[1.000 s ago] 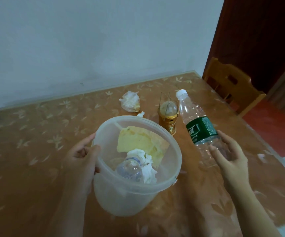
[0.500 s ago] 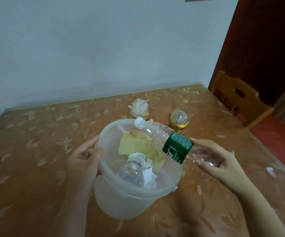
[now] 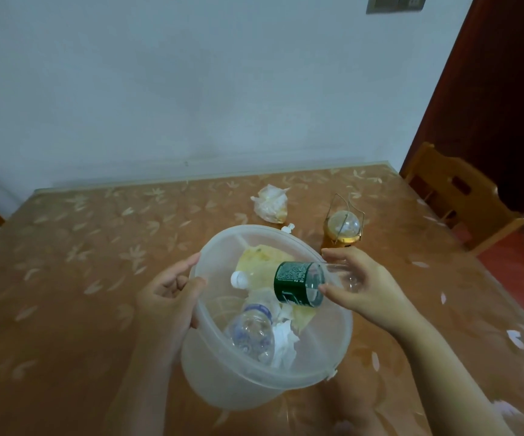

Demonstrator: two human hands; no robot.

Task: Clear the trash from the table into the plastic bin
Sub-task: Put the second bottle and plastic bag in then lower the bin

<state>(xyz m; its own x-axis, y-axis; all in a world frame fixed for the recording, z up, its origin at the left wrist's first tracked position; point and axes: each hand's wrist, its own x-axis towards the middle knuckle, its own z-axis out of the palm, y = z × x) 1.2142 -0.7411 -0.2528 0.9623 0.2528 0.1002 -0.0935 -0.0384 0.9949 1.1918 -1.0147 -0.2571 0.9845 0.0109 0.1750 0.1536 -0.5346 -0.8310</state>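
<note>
A translucent plastic bin (image 3: 223, 382) stands tilted toward me on the table, and my left hand (image 3: 166, 297) grips its left rim. My right hand (image 3: 358, 284) holds the base of a clear bottle with a green label (image 3: 295, 283), cap end pointing down-left into the bin's mouth. Inside the bin lie another clear bottle (image 3: 251, 332), white crumpled tissue (image 3: 282, 344) and a yellowish wrapper (image 3: 260, 262). A crumpled white bag (image 3: 268, 204) and a small white scrap (image 3: 287, 228) rest on the table beyond the bin.
A small gold lantern (image 3: 344, 229) stands on the brown patterned table (image 3: 66, 278) just behind my right hand. A wooden chair (image 3: 455, 196) sits at the table's right side by a dark door. The wall runs along the far edge.
My right hand has carried the green-label bottle from upright beside the bin to over the rim, tipping it cap-first into the bin's mouth. My left hand kept its hold on the rim.
</note>
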